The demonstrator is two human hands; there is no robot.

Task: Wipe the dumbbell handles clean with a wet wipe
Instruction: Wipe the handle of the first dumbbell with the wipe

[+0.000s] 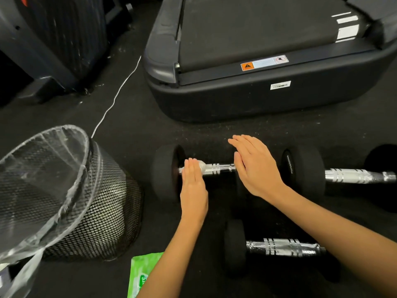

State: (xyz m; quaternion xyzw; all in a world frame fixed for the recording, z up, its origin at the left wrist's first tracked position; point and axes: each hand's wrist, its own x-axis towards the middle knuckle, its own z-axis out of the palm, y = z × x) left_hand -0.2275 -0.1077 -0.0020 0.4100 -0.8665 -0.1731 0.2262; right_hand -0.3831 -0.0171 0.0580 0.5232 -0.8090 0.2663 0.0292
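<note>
Where the dark rubber floor (133, 117) runs to the far side, the end of a black treadmill (257, 91) fills the far right, with an orange warning sticker on its rear edge. Far left stands dark ribbed equipment (53, 39), and a thin white cable (117, 94) trails across the floor between the two. At the near left a black mesh waste bin (103, 203) lined with a clear plastic bag (43, 168) leans toward the camera.

Three dumbbells with black ends and chrome handles lie on the floor. The middle dumbbell (165, 173) lies crosswise in the centre; a second dumbbell (305, 168) lies just to its right, reaching the right edge; a third dumbbell (281, 247) lies nearer.

The left hand (193, 188) lies flat, fingers straight and pressed together, on the left part of the middle dumbbell's handle (217, 168), pressing a small white wet wipe (201, 164) against the metal. The right hand (255, 166) is spread flat with straight fingers over the handle's right end; whether it touches the bar cannot be told.

A green pack of wipes (141, 274) lies at the near edge, partly hidden by the left forearm.
</note>
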